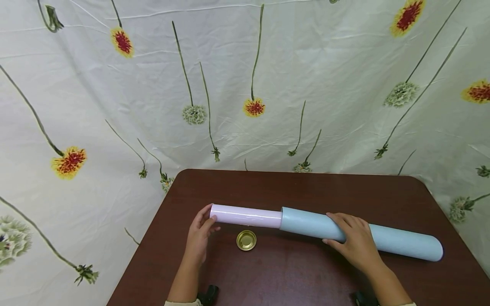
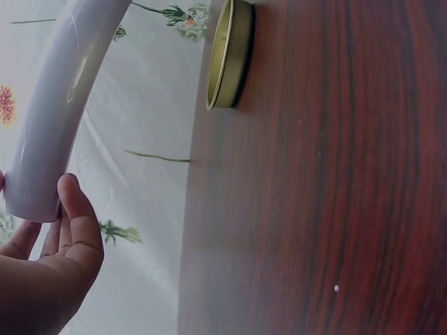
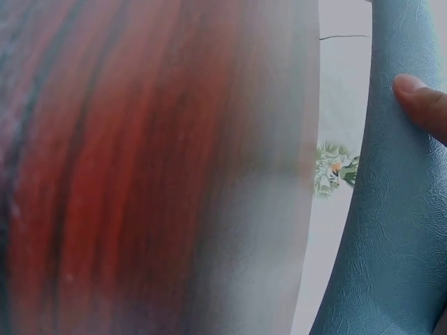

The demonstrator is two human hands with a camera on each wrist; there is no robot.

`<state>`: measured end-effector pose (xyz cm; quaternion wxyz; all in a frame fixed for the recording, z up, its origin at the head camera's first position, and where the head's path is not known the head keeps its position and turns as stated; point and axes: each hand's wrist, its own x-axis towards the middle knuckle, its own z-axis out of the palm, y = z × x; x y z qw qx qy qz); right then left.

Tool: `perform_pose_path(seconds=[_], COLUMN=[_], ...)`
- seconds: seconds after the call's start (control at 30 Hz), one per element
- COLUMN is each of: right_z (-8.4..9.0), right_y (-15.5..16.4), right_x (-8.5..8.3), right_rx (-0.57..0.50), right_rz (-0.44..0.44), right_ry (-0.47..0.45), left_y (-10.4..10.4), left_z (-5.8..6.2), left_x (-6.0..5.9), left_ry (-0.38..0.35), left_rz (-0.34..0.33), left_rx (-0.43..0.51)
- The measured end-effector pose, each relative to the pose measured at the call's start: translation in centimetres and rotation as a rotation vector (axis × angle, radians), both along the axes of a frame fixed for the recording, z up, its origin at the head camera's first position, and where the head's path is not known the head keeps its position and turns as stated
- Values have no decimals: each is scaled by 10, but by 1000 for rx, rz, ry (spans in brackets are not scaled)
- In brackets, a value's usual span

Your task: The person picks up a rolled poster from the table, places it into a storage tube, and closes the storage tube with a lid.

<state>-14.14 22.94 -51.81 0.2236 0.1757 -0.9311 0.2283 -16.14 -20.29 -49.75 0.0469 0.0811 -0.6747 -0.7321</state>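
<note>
A glossy pale lilac roll (image 1: 246, 216) sticks out of the left end of a light blue tube (image 1: 306, 222). At the roll's free left end, my left hand (image 1: 200, 231) pinches it between thumb and fingers; the left wrist view shows the thumb on the near side of the roll (image 2: 59, 118). My right hand (image 1: 354, 242) grips the blue tube around its middle, thumb on the near side, fingers over the top. In the right wrist view the thumb (image 3: 419, 101) lies against the tube's textured surface (image 3: 391, 209). How far the roll reaches inside the tube is hidden.
A round gold lid (image 1: 246, 240), open side up, lies on the dark reddish-brown table (image 1: 291, 272) just below the lilac roll. Behind the table hangs a white cloth (image 1: 325, 63) printed with flowers.
</note>
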Motion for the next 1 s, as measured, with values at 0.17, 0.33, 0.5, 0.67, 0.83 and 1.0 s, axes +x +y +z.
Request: perform_pose_path(seconds=[0.17,0.33,0.5,0.67,0.83,1.0], right_z=[0,0,-1,-1,0,0], right_y=[-1,-2,-3,-5,-6,-6], right_x=[-1,-1,0,0,-1,0], right_rx=[3,1,-3,0,-2,-6], right_rz=[1,1,4,6,7,8], right_ry=[2,-3,-4,-2,-5,-5], left_y=[1,2,3,3,4,5], left_z=[1,0,-1,-1,0,-1], left_x=[0,0,0,0,0,0], left_ry=[0,-9,-11,-10,-9,-12], left_rz=[-11,-27,-33,-40,-47,-44], left_rx=[1,-8,-12,-16,-22,-19])
